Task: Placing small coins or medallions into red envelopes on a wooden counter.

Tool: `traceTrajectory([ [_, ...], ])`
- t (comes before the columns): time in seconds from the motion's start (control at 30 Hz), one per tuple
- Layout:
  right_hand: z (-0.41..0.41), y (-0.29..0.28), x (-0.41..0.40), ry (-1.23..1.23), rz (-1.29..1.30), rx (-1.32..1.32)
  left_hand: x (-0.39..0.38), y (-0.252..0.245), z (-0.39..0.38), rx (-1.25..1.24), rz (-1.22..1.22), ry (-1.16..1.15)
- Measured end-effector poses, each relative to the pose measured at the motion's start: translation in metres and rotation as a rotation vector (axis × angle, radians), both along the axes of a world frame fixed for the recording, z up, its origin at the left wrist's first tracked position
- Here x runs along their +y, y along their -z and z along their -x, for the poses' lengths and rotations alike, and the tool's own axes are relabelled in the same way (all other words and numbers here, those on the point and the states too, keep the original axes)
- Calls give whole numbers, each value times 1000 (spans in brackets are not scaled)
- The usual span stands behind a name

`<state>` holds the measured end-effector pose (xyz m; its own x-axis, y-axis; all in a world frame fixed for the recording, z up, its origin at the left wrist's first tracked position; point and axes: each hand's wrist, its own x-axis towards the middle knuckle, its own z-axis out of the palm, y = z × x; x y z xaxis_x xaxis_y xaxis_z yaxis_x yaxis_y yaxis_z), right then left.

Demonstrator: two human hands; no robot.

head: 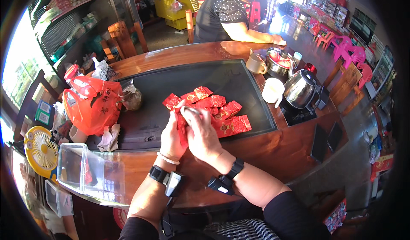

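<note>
Both my hands meet over the near edge of a dark tea tray (205, 73) set in a wooden table. My left hand (173, 136) is closed around a red foil packet (182, 131), most of which the fingers hide. My right hand (203, 134) lies against the same packet from the other side, fingers bent; something metallic or shiny shows at its fingertips, too unclear to name. Just beyond the hands lie several more red foil packets (235, 126), crinkled and overlapping. A glass pitcher (132, 97) stands left of them on the tray.
A red plastic bag (94, 108), a clear plastic box (72, 168) and a yellow fan (41, 148) are at the left. On the right stand a white mug (273, 91), a steel kettle (299, 89) and a clay teapot (255, 63). Another person (224, 15) leans on the far edge.
</note>
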<state>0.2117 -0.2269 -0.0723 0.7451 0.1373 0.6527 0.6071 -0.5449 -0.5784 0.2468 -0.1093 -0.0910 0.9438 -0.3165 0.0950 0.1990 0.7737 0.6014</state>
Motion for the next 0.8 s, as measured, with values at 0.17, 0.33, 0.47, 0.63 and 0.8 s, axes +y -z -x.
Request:
traceTrajectory([
  [0.17, -6, 4, -12, 82, 37, 10, -11, -3, 5, -21, 38, 43],
  [0.33, 3, -9, -8, 60, 141, -29, -5, -3, 3, -100, 159, 149],
  [0.47, 0, -4, -6, 123, 34, 24, -17, -22, 13, 124, 144, -19],
  [0.63, 4, 1, 3, -64, 143, -72, 12, -4, -3, 101, 208, 128],
  [0.8, -3, 4, -3, -36, 141, -108, 5, -10, 0, 34, 341, 95],
])
